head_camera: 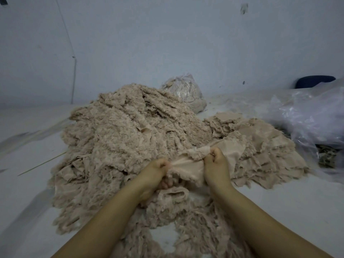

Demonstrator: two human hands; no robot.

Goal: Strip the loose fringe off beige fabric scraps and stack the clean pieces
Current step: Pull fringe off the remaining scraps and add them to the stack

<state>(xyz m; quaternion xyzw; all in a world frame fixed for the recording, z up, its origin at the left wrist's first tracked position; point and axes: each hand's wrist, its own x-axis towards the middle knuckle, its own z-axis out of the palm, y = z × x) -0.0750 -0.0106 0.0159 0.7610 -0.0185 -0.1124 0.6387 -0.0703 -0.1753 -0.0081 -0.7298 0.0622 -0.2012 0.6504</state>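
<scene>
Above the fringed heap (121, 138), left hand (155, 169) and right hand (216, 162) — fingers clenched — grip one beige scrap (188, 165).

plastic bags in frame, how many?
2. A tied clear bag stuffed with beige material sits behind the big scrap heap, near the wall. A large crumpled clear bag lies at the right edge. More could be hidden behind the heap.
</scene>
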